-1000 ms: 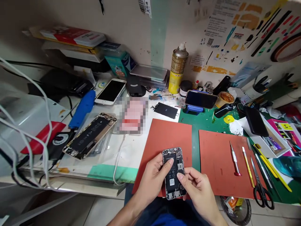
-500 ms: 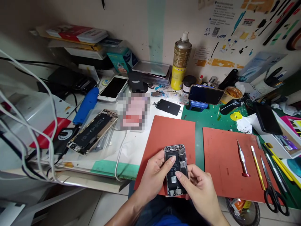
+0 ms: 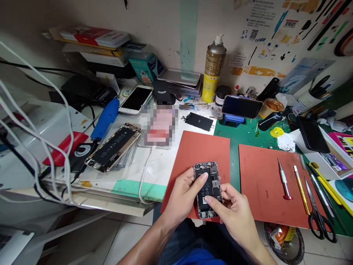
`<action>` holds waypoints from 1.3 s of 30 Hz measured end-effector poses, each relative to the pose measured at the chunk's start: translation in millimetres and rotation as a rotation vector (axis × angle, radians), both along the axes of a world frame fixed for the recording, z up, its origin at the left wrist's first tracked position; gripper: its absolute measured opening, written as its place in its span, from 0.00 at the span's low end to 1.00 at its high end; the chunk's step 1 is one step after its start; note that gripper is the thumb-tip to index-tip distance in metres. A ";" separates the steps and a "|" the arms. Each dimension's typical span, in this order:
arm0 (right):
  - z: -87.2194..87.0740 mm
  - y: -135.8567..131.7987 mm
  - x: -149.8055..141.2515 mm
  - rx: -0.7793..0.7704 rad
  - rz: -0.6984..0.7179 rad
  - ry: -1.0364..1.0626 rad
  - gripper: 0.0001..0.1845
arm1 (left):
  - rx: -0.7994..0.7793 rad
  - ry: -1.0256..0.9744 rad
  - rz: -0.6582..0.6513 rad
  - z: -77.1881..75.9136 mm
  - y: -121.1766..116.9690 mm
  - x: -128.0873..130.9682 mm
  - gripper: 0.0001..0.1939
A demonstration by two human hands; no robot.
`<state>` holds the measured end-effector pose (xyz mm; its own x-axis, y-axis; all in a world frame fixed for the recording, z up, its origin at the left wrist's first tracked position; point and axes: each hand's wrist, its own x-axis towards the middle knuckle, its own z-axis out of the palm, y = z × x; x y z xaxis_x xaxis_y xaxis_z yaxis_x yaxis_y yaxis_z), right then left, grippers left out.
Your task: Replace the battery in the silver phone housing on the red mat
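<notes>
An opened phone (image 3: 213,184), with its black battery (image 3: 204,189) and inner boards bare, is held between my two hands over the near edge of the left red-brown mat (image 3: 204,147). My left hand (image 3: 182,195) grips its left side, thumb pressed on the upper part of the battery. From the right, my right hand (image 3: 234,209) grips the lower edge, its thumb on the lower battery beside a white label. The fingers beneath the phone are mostly hidden.
On the second mat (image 3: 261,176) lie a screwdriver (image 3: 284,178), a yellow-handled tool (image 3: 302,189) and scissors (image 3: 317,213). Another opened phone (image 3: 113,147) lies left, near white cables (image 3: 66,158). Behind stand a spray can (image 3: 213,70) and a phone on a blue stand (image 3: 234,119).
The camera view has shifted, so the bench sits differently in the picture. Both hands keep their hold on the opened phone, and my right thumb has slid slightly down the battery toward its label.
</notes>
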<state>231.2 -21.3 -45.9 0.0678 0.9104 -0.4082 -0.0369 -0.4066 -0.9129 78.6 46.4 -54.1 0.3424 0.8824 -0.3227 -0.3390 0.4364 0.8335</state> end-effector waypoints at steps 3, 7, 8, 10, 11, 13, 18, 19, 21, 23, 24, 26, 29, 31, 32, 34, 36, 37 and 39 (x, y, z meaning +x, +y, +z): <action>0.7 -0.2 1.6 0.013 0.014 -0.005 0.20 | 0.020 0.022 0.013 0.4 0.7 0.5 0.21; 2.0 -0.9 3.1 0.027 0.045 0.018 0.19 | -0.021 -0.018 0.008 1.4 1.5 0.6 0.20; 2.3 -1.1 3.2 0.025 0.045 0.028 0.20 | -0.028 -0.033 0.001 2.0 1.7 0.6 0.20; 2.7 -1.3 3.3 0.014 0.038 0.055 0.21 | -0.027 -0.056 -0.007 3.5 1.9 0.6 0.20; 3.0 -1.3 3.2 0.006 0.032 0.066 0.22 | -0.025 -0.058 -0.008 4.3 1.9 0.7 0.20; 3.7 -1.0 3.0 -0.001 0.019 0.081 0.23 | -0.019 -0.046 0.001 5.4 1.7 1.0 0.20; 5.7 0.8 2.8 0.014 0.024 0.087 0.24 | 0.009 0.007 0.026 3.2 0.9 2.1 0.21; 5.8 1.0 2.8 0.015 0.025 0.092 0.24 | 0.010 0.012 0.025 2.4 0.8 2.1 0.21; 5.4 1.1 2.9 0.014 0.017 0.115 0.24 | 0.009 0.011 0.022 1.1 0.8 2.0 0.21; 4.4 1.1 3.0 0.009 0.005 0.137 0.25 | 0.007 0.002 0.017 0.5 1.0 1.7 0.21; 3.9 1.1 3.1 0.010 0.001 0.145 0.25 | 0.005 -0.002 0.015 0.5 1.2 1.6 0.21; 3.1 1.1 3.1 0.014 -0.002 0.145 0.24 | -0.005 -0.010 0.012 1.0 1.5 1.7 0.21; 3.1 1.2 2.7 0.024 -0.001 0.121 0.24 | -0.018 -0.019 0.019 1.5 1.7 2.3 0.22; 3.8 0.9 2.2 0.020 0.004 0.100 0.24 | -0.010 -0.019 0.028 1.3 1.3 2.9 0.22; 4.2 0.5 1.9 0.017 0.004 0.094 0.24 | -0.005 -0.020 0.032 1.1 0.8 3.2 0.22; 4.8 -0.8 1.4 0.008 -0.005 0.085 0.25 | 0.004 -0.024 0.032 0.9 -0.5 3.6 0.21; 4.0 -2.5 1.1 0.003 -0.021 0.071 0.26 | 0.009 -0.027 0.033 1.0 -1.9 4.0 0.21; 2.9 -3.4 1.1 0.001 -0.023 0.061 0.26 | 0.012 -0.028 0.035 1.2 -2.5 4.1 0.21; -1.3 -4.9 1.3 0.010 -0.016 0.041 0.27 | 0.020 -0.034 0.034 1.6 -3.2 4.2 0.22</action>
<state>232.5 -26.2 -47.2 0.0661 0.9132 -0.4020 -0.0805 -0.3967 -0.9144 82.8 43.1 -52.5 0.3224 0.9000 -0.2933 -0.3820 0.4072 0.8296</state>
